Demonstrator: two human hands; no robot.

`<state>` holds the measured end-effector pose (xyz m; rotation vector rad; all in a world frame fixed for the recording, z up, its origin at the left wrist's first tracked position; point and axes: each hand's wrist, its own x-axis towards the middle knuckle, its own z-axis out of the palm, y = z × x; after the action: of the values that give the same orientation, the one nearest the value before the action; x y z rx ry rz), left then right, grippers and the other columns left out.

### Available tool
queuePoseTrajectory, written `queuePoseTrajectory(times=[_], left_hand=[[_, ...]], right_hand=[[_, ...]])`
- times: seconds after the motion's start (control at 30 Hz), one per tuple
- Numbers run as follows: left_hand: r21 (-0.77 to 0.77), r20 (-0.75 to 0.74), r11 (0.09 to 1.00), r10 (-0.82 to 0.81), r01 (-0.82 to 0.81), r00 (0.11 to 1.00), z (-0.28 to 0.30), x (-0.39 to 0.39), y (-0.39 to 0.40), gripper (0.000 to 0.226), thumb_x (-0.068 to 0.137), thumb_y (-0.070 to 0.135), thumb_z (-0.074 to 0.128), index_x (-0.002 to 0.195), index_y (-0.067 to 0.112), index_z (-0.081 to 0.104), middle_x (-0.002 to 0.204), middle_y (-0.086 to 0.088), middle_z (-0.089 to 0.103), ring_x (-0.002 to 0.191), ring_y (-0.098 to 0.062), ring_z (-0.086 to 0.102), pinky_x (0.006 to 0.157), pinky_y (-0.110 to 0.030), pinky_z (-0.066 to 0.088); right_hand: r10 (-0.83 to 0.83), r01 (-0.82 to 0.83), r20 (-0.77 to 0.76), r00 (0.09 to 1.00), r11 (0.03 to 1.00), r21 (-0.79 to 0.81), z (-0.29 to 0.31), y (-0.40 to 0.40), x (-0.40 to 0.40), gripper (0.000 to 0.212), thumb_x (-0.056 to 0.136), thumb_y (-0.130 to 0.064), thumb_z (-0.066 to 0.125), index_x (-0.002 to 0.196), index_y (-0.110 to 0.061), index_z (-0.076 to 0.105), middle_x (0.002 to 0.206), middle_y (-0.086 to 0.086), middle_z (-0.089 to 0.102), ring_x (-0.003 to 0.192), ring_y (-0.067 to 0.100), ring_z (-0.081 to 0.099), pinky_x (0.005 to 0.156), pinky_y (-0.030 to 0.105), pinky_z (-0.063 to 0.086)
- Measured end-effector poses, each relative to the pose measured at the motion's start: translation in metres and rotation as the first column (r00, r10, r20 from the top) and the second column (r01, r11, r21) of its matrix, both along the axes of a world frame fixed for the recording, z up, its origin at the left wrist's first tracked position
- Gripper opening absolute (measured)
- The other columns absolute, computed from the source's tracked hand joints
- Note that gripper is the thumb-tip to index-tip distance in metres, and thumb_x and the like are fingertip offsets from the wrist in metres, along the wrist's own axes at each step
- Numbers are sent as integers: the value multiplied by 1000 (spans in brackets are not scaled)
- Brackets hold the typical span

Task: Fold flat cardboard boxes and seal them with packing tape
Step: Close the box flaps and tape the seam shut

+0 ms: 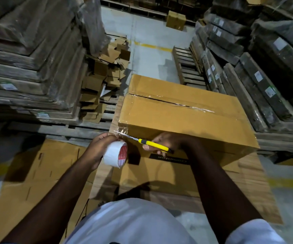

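Observation:
A large brown cardboard box [186, 120] stands assembled in front of me, its top flaps closed, with clear tape along the seam and down the near left corner. My left hand [98, 148] grips a roll of clear packing tape [116, 154] just off that corner, with a short strip stretched from the roll to the box. My right hand [161, 141] holds a yellow utility knife [155, 145] against the box's near face, and its blade points left into the stretched tape.
Flat cardboard sheets [36, 173] lie on the floor under and left of the box. Tall wrapped stacks of flat cartons [28, 59] rise at left, and dark bundles [265, 67] at right. Cardboard scraps [105, 76], a wooden pallet [186, 66] and a small box [175, 20] lie beyond.

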<state>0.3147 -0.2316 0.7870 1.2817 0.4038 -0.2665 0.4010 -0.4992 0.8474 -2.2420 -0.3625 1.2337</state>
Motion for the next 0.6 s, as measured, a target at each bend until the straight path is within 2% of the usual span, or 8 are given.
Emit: queuePoseTrajectory(times=[0.1, 0.23, 0.33, 0.47, 0.6], left_hand=[[17, 12, 1000, -1, 1, 1000, 0, 0, 1, 45, 85, 26, 73, 113, -8, 66, 97, -22, 72, 77, -29, 70, 63, -32, 53], [43, -1, 999, -19, 19, 1000, 0, 1, 1, 22, 97, 17, 66, 110, -2, 67, 91, -18, 70, 75, -27, 67, 60, -30, 52], [12, -2, 1000, -28, 28, 1000, -1, 2, 2, 14, 99, 13, 63, 106, 1, 68, 90, -17, 72, 74, -26, 68, 58, -29, 54], [-5, -11, 999, -32, 32, 999, -3, 2, 5, 19, 97, 17, 67, 107, 0, 67, 97, -23, 71, 78, -29, 68, 65, -34, 54], [-17, -3, 1000, -24, 24, 1000, -4, 2, 5, 27, 97, 17, 68, 112, -6, 66, 100, -26, 70, 80, -31, 67, 68, -36, 53]], right_hand=[[-16, 16, -10, 1000, 1000, -5, -1, 9, 0, 79, 62, -90, 70, 100, -21, 79, 76, -4, 69, 67, 15, 64, 74, 35, 52], [-25, 25, 22, 999, 1000, -11, -5, 11, -1, 59, 83, -70, 73, 103, -15, 79, 73, -3, 70, 67, 16, 65, 72, 31, 53], [-66, 66, 30, 997, 998, 2, -8, 9, -5, 54, 82, -67, 77, 100, -16, 81, 72, -2, 72, 64, 16, 65, 69, 29, 53], [-106, 106, 56, 993, 994, 18, -5, 7, -10, 39, 84, -59, 81, 90, -20, 82, 71, 0, 73, 58, 12, 63, 63, 23, 52], [-122, 115, 92, 988, 991, 74, -10, 4, -16, 42, 81, -54, 86, 91, -13, 82, 75, 9, 76, 60, 15, 64, 62, 25, 53]])
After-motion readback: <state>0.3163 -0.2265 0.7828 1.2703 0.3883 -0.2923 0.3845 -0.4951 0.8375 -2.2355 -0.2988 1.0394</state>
